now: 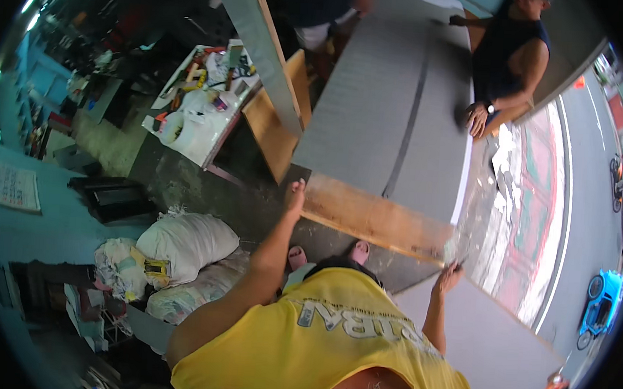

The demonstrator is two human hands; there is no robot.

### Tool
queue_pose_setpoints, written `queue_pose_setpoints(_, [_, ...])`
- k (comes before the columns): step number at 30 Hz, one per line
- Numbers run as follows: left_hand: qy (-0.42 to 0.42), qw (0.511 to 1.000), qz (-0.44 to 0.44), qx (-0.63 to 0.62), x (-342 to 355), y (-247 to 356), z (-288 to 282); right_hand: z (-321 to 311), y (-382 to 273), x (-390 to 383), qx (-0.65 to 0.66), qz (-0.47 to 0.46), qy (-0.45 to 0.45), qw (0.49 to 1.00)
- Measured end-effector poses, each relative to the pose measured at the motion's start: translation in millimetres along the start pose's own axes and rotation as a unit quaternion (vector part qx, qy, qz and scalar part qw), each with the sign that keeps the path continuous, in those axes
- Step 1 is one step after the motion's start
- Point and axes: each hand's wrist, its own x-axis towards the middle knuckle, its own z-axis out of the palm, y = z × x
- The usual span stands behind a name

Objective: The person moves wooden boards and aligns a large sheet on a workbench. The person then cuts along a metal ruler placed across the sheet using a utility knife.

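A long grey sheet [375, 91] with a dark lengthwise strip [410, 122] lies on a large flat panel in front of me. At its near end a bare brown wooden board [375, 211] shows. My left hand [295, 196] is closed on the left corner of this board. At the opposite corner is my right hand [450, 277], its fingers closed. A thin dark thing sticks up from it, too small to name. Across the sheet on the right, a person [509, 60] in a dark sleeveless top rests a hand [479, 119] at its edge.
Another person [319, 13] stands at the far left of the sheet, partly hidden. A cluttered white table [208, 142] and an upright plank [263, 49] are to the left. White sacks [187, 244] lie at near left. A pale panel [488, 334] is at near right, beside the street.
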Motion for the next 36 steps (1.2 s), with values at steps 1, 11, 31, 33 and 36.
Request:
queue_pose_setpoints(1, [-0.017, 1.000, 0.014, 0.010, -0.1, 15.5, -9.6, 2.6, 1.6, -9.6, 0.013, 0.005, 0.012, 1.000])
queue_pose_setpoints(11, [-0.069, 0.989, -0.103, -0.085, 47.9, 63.1, -183.7, 27.5, -99.8, -144.7, 0.260, 0.089, -0.129, 0.953])
queue_pose_setpoints(31, [-0.241, 0.965, -0.103, -0.013, 51.2, 55.0, -193.8, 64.3, -128.1, -264.4, 0.177, 0.035, -0.174, 0.968])
queue_pose_setpoints(33, [-0.259, 0.961, -0.094, -0.014, 49.5, 49.7, -190.2, 63.9, -132.9, -265.1, 0.190, 0.025, -0.177, 0.965])
queue_pose_setpoints(36, [-0.267, 0.959, -0.091, -0.014, 43.9, 55.4, -185.2, 64.0, -132.0, -265.0, 0.200, 0.037, -0.189, 0.961])
